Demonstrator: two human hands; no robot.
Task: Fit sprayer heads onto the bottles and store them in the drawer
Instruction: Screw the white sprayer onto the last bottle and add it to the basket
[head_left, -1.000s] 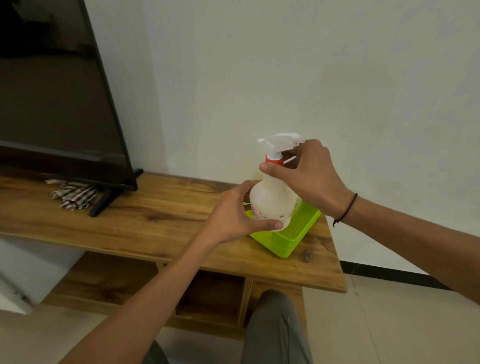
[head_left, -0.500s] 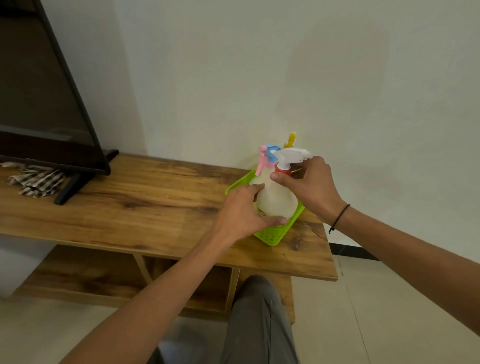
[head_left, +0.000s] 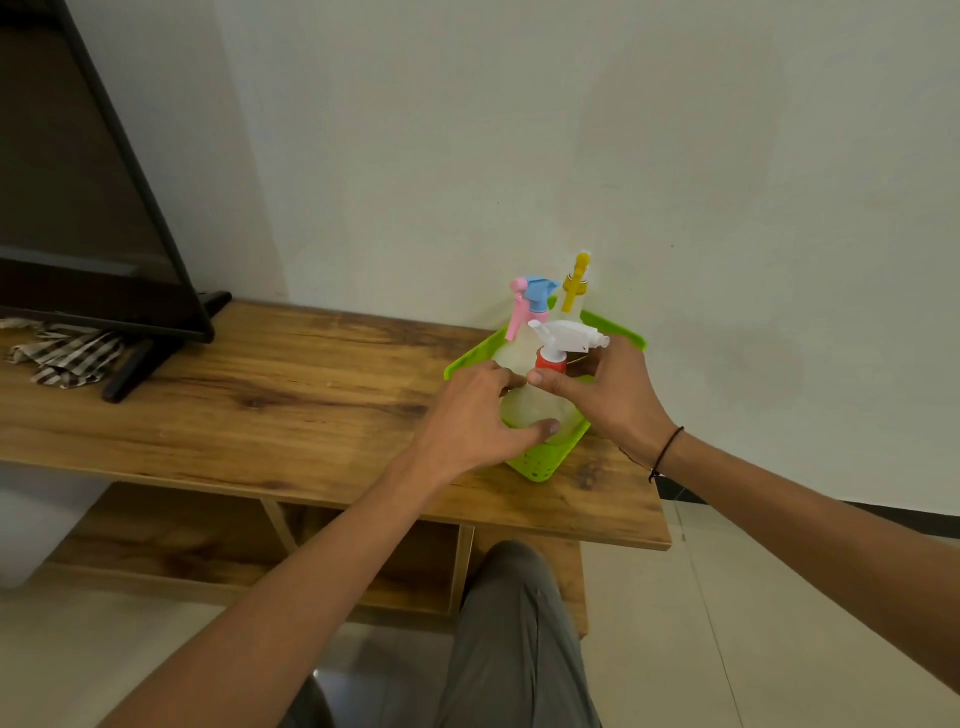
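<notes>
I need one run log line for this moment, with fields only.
step: placing bottle | left hand: holds white-sprayer bottle body | right hand: at red collar | location: green basket | drawer: not visible

Both arms reached fwd from the lower edge, elbows out of frame. Left hand (head_left: 470, 421) lay palm-down, fingers curled w/ thumb (head_left: 545, 429) tucked under in a wrapping grip. Right hand (head_left: 610, 397) came in from the right, thumb & fingers pinched; thin black band (head_left: 667, 453) on the wrist.
</notes>
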